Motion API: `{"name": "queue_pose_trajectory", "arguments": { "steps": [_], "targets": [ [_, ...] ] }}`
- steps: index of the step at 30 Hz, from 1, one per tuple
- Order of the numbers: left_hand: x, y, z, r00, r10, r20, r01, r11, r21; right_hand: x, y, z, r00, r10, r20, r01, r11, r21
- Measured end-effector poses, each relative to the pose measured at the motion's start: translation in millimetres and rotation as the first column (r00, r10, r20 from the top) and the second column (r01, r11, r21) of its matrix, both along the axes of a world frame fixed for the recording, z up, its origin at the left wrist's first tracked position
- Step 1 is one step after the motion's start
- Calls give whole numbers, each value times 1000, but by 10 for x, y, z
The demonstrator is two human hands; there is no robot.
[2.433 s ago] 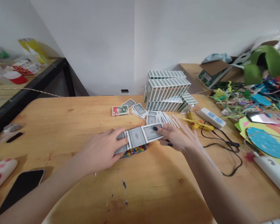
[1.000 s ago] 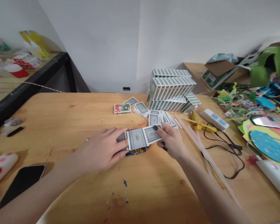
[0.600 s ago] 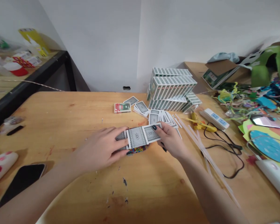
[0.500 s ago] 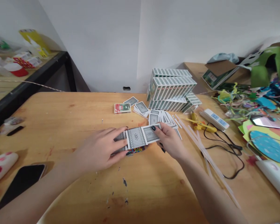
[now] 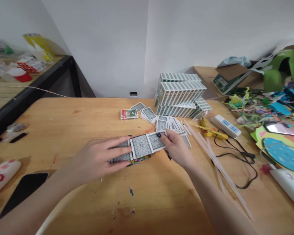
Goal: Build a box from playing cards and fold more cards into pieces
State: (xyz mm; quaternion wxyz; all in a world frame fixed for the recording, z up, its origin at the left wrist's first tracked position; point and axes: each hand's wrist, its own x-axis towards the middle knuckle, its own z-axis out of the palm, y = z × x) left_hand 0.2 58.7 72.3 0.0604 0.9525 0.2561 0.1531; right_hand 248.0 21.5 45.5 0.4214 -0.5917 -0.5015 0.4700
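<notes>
Both my hands are on a row of overlapping playing cards (image 5: pixel 141 146) with grey patterned backs, over the middle of the table. A multicoloured layer (image 5: pixel 141 159) shows under its near edge; I cannot make out what it is. My left hand (image 5: pixel 98 158) grips the left end, its fingers spread across the top and its thumb along the near edge. At the right end, my right hand (image 5: pixel 177 147) pinches the last card, thumb on top and fingers beneath. Just beyond lie loose fanned playing cards (image 5: pixel 170 124) and a red and green card box (image 5: pixel 129 114).
Stacked card-box packs (image 5: pixel 182 93) stand at the back. To the right lie a yellow glue gun (image 5: pixel 210 130), clear glue sticks (image 5: pixel 220 164), a power strip (image 5: pixel 225 125) and a cable (image 5: pixel 243 153). A phone (image 5: pixel 23 192) and white plush-like object (image 5: pixel 5 176) lie left.
My left hand has slid slightly left, and its fingers look straighter. The card row has shifted a little left and tilts more, its right end still pinched by my right hand.
</notes>
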Motion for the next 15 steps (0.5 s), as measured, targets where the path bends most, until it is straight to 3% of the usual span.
{"name": "queue_pose_trajectory", "arguments": {
  "steps": [6, 15],
  "targets": [
    [-63, -52, 4, 983, 62, -173, -56, 998, 40, 29, -9, -42, 999, 1, 53, -1, 1000, 4],
    [-77, -24, -47, 983, 30, -181, -14, 996, 86, 21, 5, 53, 999, 46, -20, -46, 999, -19]
  ]
}}
